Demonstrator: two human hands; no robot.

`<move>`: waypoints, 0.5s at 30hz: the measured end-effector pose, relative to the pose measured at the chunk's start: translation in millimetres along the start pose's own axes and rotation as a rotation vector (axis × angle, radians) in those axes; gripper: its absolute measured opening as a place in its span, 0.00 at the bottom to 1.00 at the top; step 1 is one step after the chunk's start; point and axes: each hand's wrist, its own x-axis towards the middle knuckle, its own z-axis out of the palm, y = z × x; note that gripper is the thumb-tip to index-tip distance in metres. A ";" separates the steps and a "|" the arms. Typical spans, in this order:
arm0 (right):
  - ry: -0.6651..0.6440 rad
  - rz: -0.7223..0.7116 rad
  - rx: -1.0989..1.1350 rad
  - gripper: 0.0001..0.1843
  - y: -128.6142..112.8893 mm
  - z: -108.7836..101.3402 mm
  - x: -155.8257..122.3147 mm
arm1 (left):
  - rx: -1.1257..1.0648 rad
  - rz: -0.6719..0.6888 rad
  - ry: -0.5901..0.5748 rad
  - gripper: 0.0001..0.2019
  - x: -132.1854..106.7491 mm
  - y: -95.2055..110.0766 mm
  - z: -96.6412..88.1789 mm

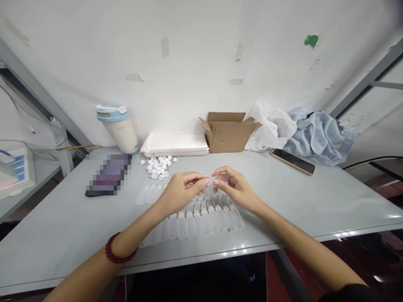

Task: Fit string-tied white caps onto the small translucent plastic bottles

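Observation:
Over the middle of the table, my left hand (181,191) and my right hand (236,188) meet fingertip to fingertip. Both are closed in a pinch on a small translucent plastic bottle (212,180), which the fingers largely cover. Below them lies a row of small translucent squeeze bottles (197,224), side by side, with thin looped straps at their necks. More such bottles (145,195) lie behind my left wrist, partly hidden. A pile of small white caps (158,167) sits beyond my left hand.
Along the wall stand a tumbler (122,132), a stack of white sheets (176,144), an open cardboard box (229,136), a white plastic bag (264,128) and blue cloth (317,136). A phone (294,161) lies at right, a pixelated dark item (108,176) at left.

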 end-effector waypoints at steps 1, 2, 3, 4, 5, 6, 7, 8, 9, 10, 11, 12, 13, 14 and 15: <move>-0.002 -0.005 -0.006 0.14 0.3 0.0 0.1 | -0.006 -0.026 -0.008 0.14 0.5 -0.1 -0.6; -0.002 -0.008 -0.009 0.14 0.7 0.0 0.2 | -0.006 -0.044 -0.021 0.14 1.0 -0.3 -1.1; -0.004 -0.009 -0.012 0.14 1.1 -0.1 0.3 | -0.007 -0.058 -0.037 0.15 1.3 -0.5 -1.5; -0.007 -0.010 -0.011 0.14 1.4 -0.1 0.4 | -0.010 -0.068 -0.059 0.16 1.4 -0.5 -1.8; -0.011 -0.008 -0.007 0.14 1.6 -0.2 0.4 | -0.015 -0.074 -0.081 0.17 1.3 -0.4 -2.0; -0.017 -0.005 0.000 0.14 1.8 -0.3 0.4 | -0.020 -0.076 -0.099 0.17 0.9 -0.1 -2.1; -0.022 -0.001 0.010 0.14 1.8 -0.4 0.4 | -0.027 -0.074 -0.113 0.15 0.4 0.2 -2.2; -0.027 0.004 0.020 0.15 1.7 -0.5 0.4 | -0.031 -0.068 -0.117 0.14 -0.2 0.7 -2.0; -0.030 0.012 0.030 0.15 1.5 -0.6 0.4 | -0.029 -0.054 -0.113 0.13 -0.8 1.0 -1.7; -0.033 0.021 0.039 0.15 1.2 -0.7 0.4 | -0.019 -0.026 -0.102 0.12 -1.4 1.1 -1.2; -0.034 0.030 0.046 0.16 0.9 -0.8 0.5 | 0.003 0.012 -0.082 0.11 -1.9 1.0 -0.6; -0.035 0.037 0.053 0.16 0.5 -0.9 0.6 | 0.033 0.057 -0.057 0.11 -2.2 0.7 0.2; -0.037 0.045 0.061 0.17 0.1 -1.0 0.7 | 0.066 0.100 -0.036 0.11 -2.4 0.1 1.0; -0.039 0.051 0.071 0.17 -0.3 -1.0 0.9 | 0.092 0.134 -0.017 0.11 -2.4 -0.4 1.7; -0.042 0.057 0.081 0.18 -0.7 -1.0 1.1 | 0.107 0.151 -0.006 0.11 -2.3 -1.0 2.3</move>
